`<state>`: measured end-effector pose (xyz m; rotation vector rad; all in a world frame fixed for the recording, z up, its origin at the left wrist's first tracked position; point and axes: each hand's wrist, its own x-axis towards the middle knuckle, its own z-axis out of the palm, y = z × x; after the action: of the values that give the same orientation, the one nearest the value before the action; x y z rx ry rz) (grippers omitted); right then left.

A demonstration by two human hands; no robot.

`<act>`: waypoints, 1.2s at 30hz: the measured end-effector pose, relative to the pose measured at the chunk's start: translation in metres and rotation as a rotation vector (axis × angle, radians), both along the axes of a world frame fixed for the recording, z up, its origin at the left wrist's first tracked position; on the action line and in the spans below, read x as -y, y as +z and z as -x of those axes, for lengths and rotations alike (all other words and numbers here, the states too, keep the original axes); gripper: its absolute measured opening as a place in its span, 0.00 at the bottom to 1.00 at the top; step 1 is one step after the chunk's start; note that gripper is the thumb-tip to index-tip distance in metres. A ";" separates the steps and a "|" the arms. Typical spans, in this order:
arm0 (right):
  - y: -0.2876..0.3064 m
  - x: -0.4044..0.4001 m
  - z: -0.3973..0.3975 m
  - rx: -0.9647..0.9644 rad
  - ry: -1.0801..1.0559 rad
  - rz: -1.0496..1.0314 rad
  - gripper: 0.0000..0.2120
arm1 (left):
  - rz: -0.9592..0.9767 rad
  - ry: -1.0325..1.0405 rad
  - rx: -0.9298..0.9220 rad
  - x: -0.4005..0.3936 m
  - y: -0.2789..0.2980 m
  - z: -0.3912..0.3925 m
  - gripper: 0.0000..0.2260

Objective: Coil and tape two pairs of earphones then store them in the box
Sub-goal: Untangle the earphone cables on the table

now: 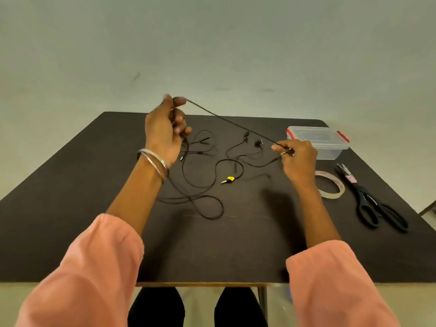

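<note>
One lidded box [318, 142] on the table [70, 197].

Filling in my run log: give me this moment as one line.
stage: coiling first cable | left hand: raised, gripping cable | right hand: pinching cable taut | tape, scissors, box: untouched

You have two black earphone cords: one stretched cord [236, 125], one loose cord [238, 161] with two earbuds [246, 135] and one yellow-tagged plug [228, 180]. Add one clear box [317, 142], one tape roll [330, 185], one pair of scissors [372, 201], two bangles [154, 161].
</note>
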<state>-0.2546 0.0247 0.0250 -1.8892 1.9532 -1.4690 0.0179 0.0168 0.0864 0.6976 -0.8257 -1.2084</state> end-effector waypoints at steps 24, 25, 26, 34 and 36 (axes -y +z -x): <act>0.081 -0.005 -0.018 0.057 0.160 0.175 0.07 | -0.313 0.228 1.289 -0.027 0.021 0.016 0.25; 0.079 -0.006 -0.023 0.034 0.207 0.157 0.07 | -0.205 0.177 1.322 -0.029 0.021 0.022 0.29; 0.078 -0.007 -0.027 0.030 0.250 0.147 0.07 | -0.089 0.118 1.346 -0.031 0.021 0.029 0.30; 0.085 -0.015 -0.031 0.444 0.524 0.032 0.10 | 0.081 -0.180 1.083 -0.018 -0.008 0.047 0.09; 0.085 -0.015 -0.028 0.533 0.598 0.005 0.10 | 0.105 -0.225 0.988 -0.015 -0.011 0.045 0.16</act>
<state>-0.2268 0.0392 0.1102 -1.6356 1.0388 -1.5470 -0.0269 0.0318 0.0751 1.1554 -1.8066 -0.9677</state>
